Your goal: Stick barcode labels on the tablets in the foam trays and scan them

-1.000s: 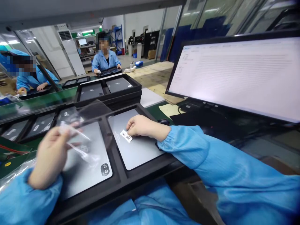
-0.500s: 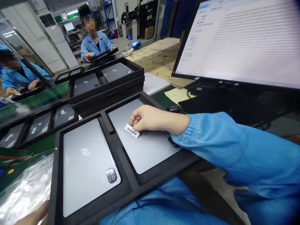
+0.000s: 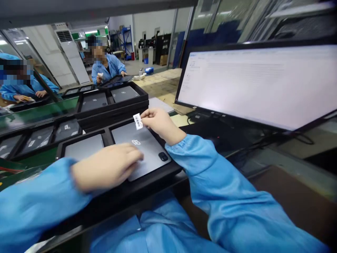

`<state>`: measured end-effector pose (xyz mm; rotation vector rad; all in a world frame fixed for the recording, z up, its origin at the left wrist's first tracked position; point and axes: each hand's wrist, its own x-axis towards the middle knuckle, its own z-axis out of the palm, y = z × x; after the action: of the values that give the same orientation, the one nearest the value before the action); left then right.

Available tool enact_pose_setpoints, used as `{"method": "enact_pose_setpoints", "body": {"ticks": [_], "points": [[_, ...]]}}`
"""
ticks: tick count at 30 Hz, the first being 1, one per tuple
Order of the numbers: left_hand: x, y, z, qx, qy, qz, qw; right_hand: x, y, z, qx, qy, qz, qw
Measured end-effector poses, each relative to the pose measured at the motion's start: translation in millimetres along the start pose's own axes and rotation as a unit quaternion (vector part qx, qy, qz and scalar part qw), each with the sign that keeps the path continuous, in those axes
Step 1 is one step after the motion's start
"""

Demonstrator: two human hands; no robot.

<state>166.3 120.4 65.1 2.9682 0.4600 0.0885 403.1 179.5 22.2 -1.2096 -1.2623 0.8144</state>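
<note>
My right hand (image 3: pixel 162 124) pinches a small white barcode label (image 3: pixel 137 121) by its edge, over the upper part of a grey tablet (image 3: pixel 147 151). That tablet lies back up in the right compartment of a black tray (image 3: pixel 107 136), its logo and camera block showing. In front of the tray's middle, my left hand (image 3: pixel 109 167) is smeared by motion, its fingers curled over the tablet's lower left part. Whether they hold anything cannot be made out. A second grey tablet (image 3: pixel 84 146) lies in the left compartment, largely hidden behind my left hand and sleeve.
Behind the tray stands a stack of black trays (image 3: pixel 113 109) with tablets in the top one. More trays with bagged tablets (image 3: pixel 39 138) lie at the left. A large monitor (image 3: pixel 252 84) stands at the right. Two co-workers in blue, one a seated person (image 3: pixel 107 65), work beyond.
My left hand has come from the tray's lower left edge to over the right tablet. My right hand has lifted the label up and away from that tablet's middle. The view has shifted.
</note>
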Motion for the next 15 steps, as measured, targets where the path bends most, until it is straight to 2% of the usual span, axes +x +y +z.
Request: {"method": "enact_pose_setpoints", "body": {"ticks": [2, 3, 6, 8, 10, 12, 14, 15], "points": [[60.2, -8.0, 22.5, -0.004, -0.014, 0.048, 0.999, -8.4, -7.0, -11.9, 0.027, 0.049, -0.024, 0.998], [82.8, -13.4, 34.3, -0.009, -0.015, 0.068, 0.998, -13.7, -9.5, -18.4, 0.032, 0.072, -0.035, 0.996], [120.3, -26.6, 61.1, -0.011, 0.023, 0.099, 0.995, -28.3, -11.7, -37.9, 0.015, 0.104, -0.034, 0.994], [127.6, -30.3, 67.8, -0.007, 0.051, 0.106, 0.993, -33.5, -9.8, -48.0, -0.011, 0.104, -0.002, 0.995], [127.9, -30.9, 65.9, -0.01, 0.091, 0.118, 0.989, -34.2, -7.5, -53.3, -0.024, 0.106, 0.047, 0.993], [123.7, -30.1, 56.2, -0.027, 0.165, 0.132, 0.977, -32.7, -5.6, -52.5, -0.018, 0.102, 0.106, 0.989], [115.7, -29.0, 40.4, -0.06, 0.261, 0.143, 0.953, -31.7, -3.3, -46.0, -0.024, 0.06, 0.146, 0.987], [110.4, -28.4, 31.0, -0.079, 0.307, 0.149, 0.937, -32.1, -1.7, -41.2, -0.051, 0.031, 0.144, 0.988]]}}
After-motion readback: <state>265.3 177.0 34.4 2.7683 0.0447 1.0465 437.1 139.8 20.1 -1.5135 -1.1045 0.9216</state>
